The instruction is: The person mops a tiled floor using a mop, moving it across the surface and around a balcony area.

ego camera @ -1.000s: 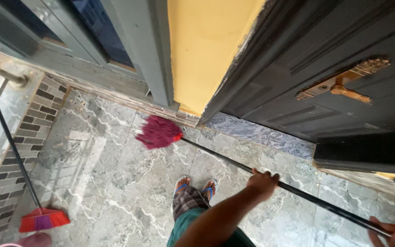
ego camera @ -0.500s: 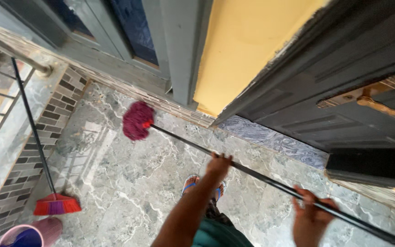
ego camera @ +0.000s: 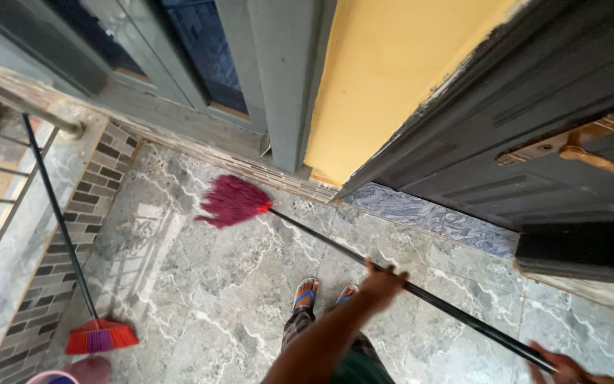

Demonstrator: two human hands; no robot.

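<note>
A mop with a maroon string head (ego camera: 232, 201) and a long black handle (ego camera: 328, 244) lies low across the grey marble floor (ego camera: 179, 284). Its head rests near the base of the window wall. My left hand (ego camera: 381, 281) grips the handle about midway. At the bottom right edge of the view, my right hand (ego camera: 566, 366) holds the handle's upper end and is partly cut off. My feet in blue-strapped sandals (ego camera: 308, 293) stand just behind the handle.
A red broom (ego camera: 101, 336) with a black stick leans on the low brick wall (ego camera: 72, 235) at left, with a pink bucket rim (ego camera: 55, 377) below it. A dark grey door (ego camera: 534, 107) with a brass handle (ego camera: 591, 156) stands right, beside a yellow wall (ego camera: 392, 71).
The mop head slid left across the floor toward the window wall, then stayed about there. Both hands kept their hold on the handle. The view tilted.
</note>
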